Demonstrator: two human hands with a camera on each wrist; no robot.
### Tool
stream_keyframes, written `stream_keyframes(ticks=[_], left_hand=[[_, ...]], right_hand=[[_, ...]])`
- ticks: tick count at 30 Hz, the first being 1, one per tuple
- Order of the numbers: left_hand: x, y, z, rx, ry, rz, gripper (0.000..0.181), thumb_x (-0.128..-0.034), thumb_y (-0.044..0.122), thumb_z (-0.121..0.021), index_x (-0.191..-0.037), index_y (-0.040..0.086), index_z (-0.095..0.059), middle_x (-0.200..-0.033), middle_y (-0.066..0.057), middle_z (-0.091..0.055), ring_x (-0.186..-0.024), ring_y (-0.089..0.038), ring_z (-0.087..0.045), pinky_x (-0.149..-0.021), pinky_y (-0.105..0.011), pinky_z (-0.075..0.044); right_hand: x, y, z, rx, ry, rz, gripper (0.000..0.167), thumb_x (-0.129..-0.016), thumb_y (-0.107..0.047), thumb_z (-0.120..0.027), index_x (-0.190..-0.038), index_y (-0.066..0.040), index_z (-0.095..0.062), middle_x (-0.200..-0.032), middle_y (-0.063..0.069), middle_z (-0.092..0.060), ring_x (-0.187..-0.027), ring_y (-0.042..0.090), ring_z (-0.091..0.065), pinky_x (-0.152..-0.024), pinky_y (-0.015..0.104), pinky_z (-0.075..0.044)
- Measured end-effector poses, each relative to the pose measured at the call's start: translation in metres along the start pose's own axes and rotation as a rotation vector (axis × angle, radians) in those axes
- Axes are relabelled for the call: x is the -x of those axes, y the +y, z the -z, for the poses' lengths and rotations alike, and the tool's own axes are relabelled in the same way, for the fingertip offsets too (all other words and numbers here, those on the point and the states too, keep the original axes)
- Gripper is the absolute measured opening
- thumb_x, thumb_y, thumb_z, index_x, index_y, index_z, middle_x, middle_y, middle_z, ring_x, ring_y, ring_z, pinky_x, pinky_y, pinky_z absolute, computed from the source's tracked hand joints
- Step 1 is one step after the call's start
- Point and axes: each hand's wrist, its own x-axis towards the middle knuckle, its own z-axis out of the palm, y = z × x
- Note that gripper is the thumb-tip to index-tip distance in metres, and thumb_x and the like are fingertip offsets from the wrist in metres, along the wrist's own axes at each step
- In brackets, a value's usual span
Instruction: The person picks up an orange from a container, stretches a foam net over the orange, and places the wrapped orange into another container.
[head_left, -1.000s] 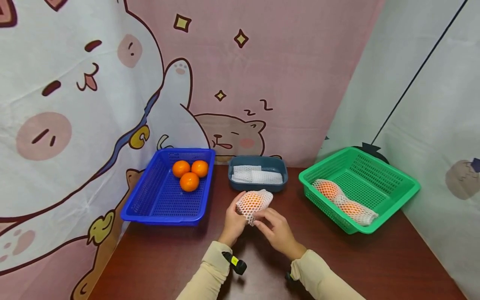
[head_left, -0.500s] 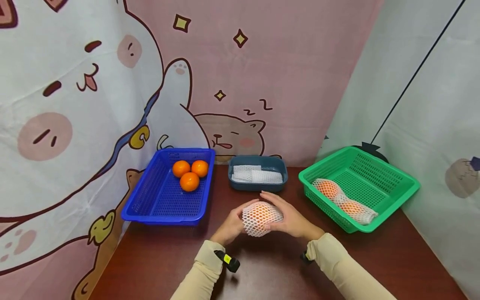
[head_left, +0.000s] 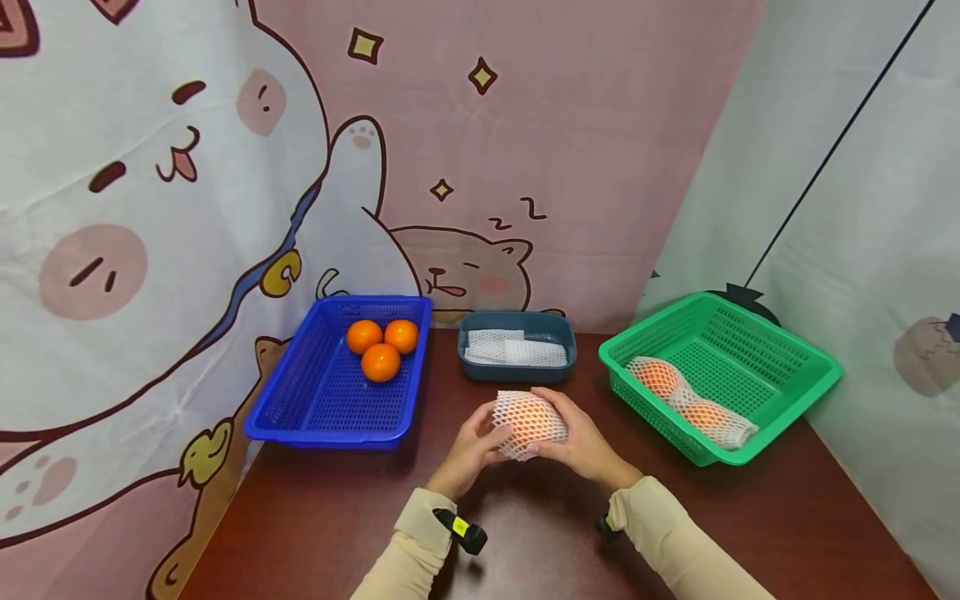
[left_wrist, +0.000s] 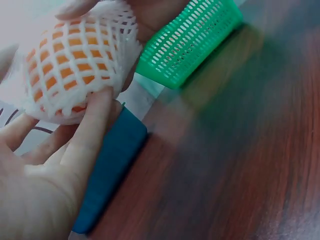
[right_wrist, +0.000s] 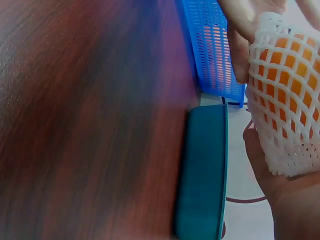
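Observation:
An orange in a white foam net sleeve [head_left: 531, 423] is held above the table between both hands. The left hand [head_left: 468, 450] pinches the near left end of the net, thumb on the front. On the other side, the right hand [head_left: 585, 442] curls round the orange, its thumb below and fingers over the top. In the left wrist view the netted orange [left_wrist: 75, 62] shows through the mesh, with left fingertips at its lower edge. The right wrist view shows the sleeve [right_wrist: 287, 95] reaching past the fruit at both ends.
At the left stands a blue basket [head_left: 330, 437] with three bare oranges [head_left: 380, 362]. A dark teal tray [head_left: 517, 375] at the back holds folded white net sleeves [head_left: 534, 353]. The green basket [head_left: 787, 392] at the right holds two netted oranges [head_left: 701, 412]. All stand on a brown table [head_left: 337, 517].
The right hand has moved from the net's near end to round the orange's right side. The netted orange has come slightly nearer and turned between the hands. The baskets have not moved.

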Motion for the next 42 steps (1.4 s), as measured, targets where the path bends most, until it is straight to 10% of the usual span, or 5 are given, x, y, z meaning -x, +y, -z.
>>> stream_keyframes(ticks=[17, 28, 35, 42], left_hand=[[0.001, 0.009, 0.002, -0.348, 0.139, -0.124, 0.043, -0.0827, 0.001, -0.075, -0.124, -0.001, -0.062, -0.116, -0.017, -0.064, -0.096, -0.023, -0.065, -0.075, -0.028, -0.054], [0.015, 0.043, -0.015, -0.455, 0.136, -0.191, 0.042, -0.0857, 0.001, -0.071, -0.125, -0.006, -0.059, -0.114, -0.025, -0.062, -0.094, -0.031, -0.061, -0.077, -0.028, -0.052], [0.014, 0.039, 0.01, -0.613, 0.194, -0.341, 0.043, -0.0833, 0.008, -0.077, -0.123, 0.004, -0.062, -0.114, -0.013, -0.064, -0.098, -0.04, -0.062, -0.082, -0.045, -0.053], [0.027, 0.064, 0.03, -0.876, 0.287, -0.473, 0.036, -0.0794, 0.015, -0.082, -0.113, 0.016, -0.069, -0.102, 0.001, -0.065, -0.089, -0.025, -0.065, -0.071, -0.043, -0.056]], right_hand=[[-0.002, -0.003, -0.002, -0.098, -0.097, -0.004, 0.087, -0.072, -0.026, -0.085, -0.146, -0.019, -0.04, -0.138, 0.0, -0.049, -0.115, 0.021, -0.05, -0.097, 0.039, -0.042], [-0.001, -0.01, -0.001, -0.061, -0.044, 0.02, 0.08, -0.072, -0.024, -0.086, -0.141, -0.013, -0.046, -0.132, 0.0, -0.052, -0.112, 0.02, -0.051, -0.094, 0.036, -0.042], [0.003, -0.003, 0.003, -0.03, -0.029, -0.013, 0.079, -0.073, -0.032, -0.084, -0.142, -0.022, -0.045, -0.134, -0.004, -0.051, -0.115, 0.018, -0.049, -0.095, 0.042, -0.042], [0.009, 0.002, 0.006, -0.033, -0.018, -0.031, 0.079, -0.073, -0.033, -0.085, -0.142, -0.026, -0.045, -0.133, -0.004, -0.051, -0.114, 0.019, -0.05, -0.095, 0.043, -0.042]])
